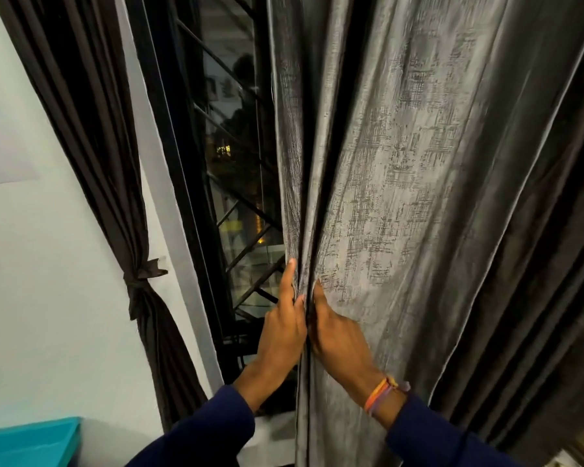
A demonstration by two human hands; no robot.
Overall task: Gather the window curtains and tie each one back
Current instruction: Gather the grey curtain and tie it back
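A grey textured curtain [402, 183] hangs over the right side of the window, bunched into vertical folds at its left edge. My left hand [282, 326] pinches that edge fold, with its index finger lying straight up along the cloth. Right beside it my right hand [338, 342] grips the neighbouring fold; the two hands almost touch. At the left a dark brown curtain [95, 136] hangs gathered against the wall, bound at its waist by a knotted tie [142, 276].
A black window frame with a diagonal metal grille [236, 210] shows between the two curtains, dark outside. More dark curtain folds [553, 298] hang at the far right. A teal box [31, 443] sits at the lower left by the pale wall.
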